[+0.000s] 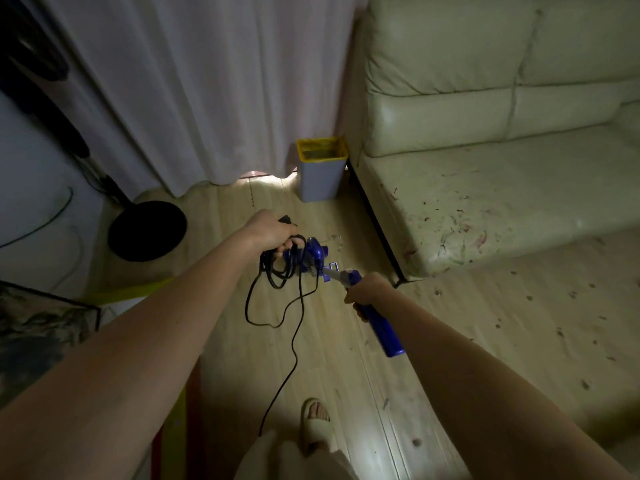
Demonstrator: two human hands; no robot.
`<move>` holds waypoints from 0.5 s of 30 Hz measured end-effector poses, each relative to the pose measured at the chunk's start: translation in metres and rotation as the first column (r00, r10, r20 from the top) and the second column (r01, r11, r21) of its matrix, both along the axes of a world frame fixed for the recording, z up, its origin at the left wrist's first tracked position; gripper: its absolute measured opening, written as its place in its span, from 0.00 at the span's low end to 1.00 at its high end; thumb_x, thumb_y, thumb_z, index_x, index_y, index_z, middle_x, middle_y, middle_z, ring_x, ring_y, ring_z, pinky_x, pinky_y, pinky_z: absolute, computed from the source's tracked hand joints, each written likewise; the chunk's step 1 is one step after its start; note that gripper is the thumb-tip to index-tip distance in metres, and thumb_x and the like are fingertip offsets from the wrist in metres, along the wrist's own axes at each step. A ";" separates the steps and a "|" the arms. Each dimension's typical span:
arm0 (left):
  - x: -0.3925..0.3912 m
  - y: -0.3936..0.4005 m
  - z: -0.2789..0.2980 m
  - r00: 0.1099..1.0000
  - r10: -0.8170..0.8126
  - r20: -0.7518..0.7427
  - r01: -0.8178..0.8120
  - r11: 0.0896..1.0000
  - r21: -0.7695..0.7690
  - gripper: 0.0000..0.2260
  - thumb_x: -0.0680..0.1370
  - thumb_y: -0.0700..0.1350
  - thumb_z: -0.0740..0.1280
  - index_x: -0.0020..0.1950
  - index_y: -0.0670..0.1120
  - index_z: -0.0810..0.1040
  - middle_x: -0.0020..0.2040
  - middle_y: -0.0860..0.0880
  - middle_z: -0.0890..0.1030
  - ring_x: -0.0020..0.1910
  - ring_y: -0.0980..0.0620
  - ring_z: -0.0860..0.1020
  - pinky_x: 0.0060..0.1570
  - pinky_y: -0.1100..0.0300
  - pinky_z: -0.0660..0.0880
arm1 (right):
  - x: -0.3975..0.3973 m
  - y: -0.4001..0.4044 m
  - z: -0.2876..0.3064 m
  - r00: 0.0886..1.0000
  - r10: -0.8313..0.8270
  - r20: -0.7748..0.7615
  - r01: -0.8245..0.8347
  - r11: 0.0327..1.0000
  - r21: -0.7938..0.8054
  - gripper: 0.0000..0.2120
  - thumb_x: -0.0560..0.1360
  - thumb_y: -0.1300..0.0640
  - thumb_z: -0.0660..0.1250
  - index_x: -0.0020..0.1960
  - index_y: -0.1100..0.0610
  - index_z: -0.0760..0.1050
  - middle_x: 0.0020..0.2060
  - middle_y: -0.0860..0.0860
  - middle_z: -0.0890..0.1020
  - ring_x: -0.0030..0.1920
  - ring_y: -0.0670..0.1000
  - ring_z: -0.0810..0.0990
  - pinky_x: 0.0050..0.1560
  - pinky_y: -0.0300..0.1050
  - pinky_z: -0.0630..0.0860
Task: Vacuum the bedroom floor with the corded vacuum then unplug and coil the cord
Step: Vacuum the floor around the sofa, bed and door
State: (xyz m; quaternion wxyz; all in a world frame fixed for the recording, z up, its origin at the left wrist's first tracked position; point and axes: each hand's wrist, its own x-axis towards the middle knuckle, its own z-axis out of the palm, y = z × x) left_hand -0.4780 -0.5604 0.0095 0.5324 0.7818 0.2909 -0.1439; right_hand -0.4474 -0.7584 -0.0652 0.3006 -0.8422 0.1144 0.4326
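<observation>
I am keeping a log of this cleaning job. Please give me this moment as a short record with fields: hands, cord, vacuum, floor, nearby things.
left hand: grips a bundle of looped black cord, the plug sticking out above the fist
right hand: grips the blue vacuum by its handle
cord: partly coiled, the rest trails across the floor
floor: wood, scattered debris beside the sofa
nearby: bin with yellow liner, fan base

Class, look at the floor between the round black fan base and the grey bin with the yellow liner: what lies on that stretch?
In the head view, only bare pale wood floor and the white curtain's hem lie between fan base and bin.
</observation>
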 end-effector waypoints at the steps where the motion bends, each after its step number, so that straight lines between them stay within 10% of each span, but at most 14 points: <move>1: 0.006 0.001 -0.002 1.000 0.007 -0.008 -0.007 1.000 0.000 0.11 0.80 0.42 0.63 0.50 0.36 0.82 0.23 0.54 0.76 0.27 0.54 0.70 0.29 0.62 0.71 | 0.010 0.004 -0.003 1.000 0.006 -0.006 -0.006 1.000 0.010 0.05 0.76 0.66 0.67 0.50 0.65 0.72 0.33 0.56 0.77 0.27 0.50 0.75 0.22 0.40 0.72; 15: 0.045 0.031 -0.047 0.984 0.140 -0.113 -0.138 0.990 0.025 0.12 0.81 0.45 0.62 0.53 0.37 0.80 0.19 0.56 0.73 0.23 0.58 0.68 0.23 0.72 0.69 | 0.129 0.058 -0.062 0.999 0.029 0.043 -0.030 0.999 0.038 0.17 0.76 0.65 0.66 0.63 0.65 0.67 0.37 0.57 0.77 0.32 0.52 0.76 0.28 0.44 0.73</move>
